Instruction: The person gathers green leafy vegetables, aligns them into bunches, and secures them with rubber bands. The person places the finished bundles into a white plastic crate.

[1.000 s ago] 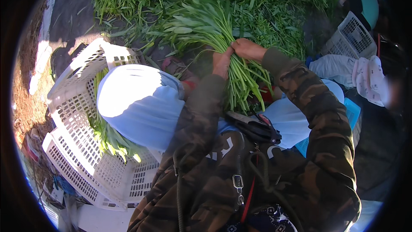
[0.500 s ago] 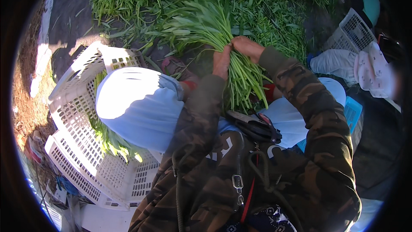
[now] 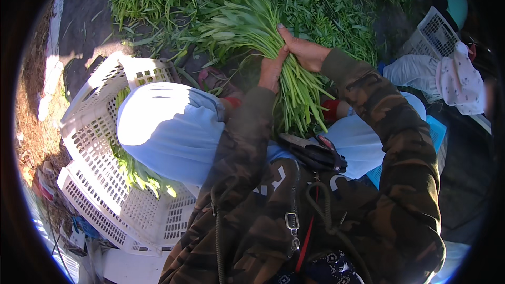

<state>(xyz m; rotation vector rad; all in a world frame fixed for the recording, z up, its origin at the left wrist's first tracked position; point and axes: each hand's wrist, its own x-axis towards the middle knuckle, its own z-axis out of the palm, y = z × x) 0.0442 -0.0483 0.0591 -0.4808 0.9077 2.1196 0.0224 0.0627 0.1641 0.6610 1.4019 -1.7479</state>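
A thick bunch of long-stemmed leafy greens (image 3: 302, 92), much like water spinach, is held up over my lap, leaves pointing to the far left and cut stems toward me. My left hand (image 3: 272, 71) grips it from the left around the middle. From the right, my right hand (image 3: 307, 52) wraps it just above, thumb stretched along the stems near the leaves and the other fingers partly hidden. The two hands touch at the bunch. Below the stem ends, a dark pouch with a handled tool (image 3: 311, 152) lies at my waist; the tool's kind is unclear.
A large heap of loose greens (image 3: 336, 26) spreads over dark ground sheeting ahead. White perforated crates (image 3: 100, 163) stand at my left, with greens inside. At the right are a blue plastic stool or crate (image 3: 434, 132), another pale crate (image 3: 434, 34) and a person (image 3: 415, 73) in light trousers.
My right hand has opened its thumb upward and shifted its hold on the bunch. My left hand stays nearly in place. The person at the right has moved slightly.
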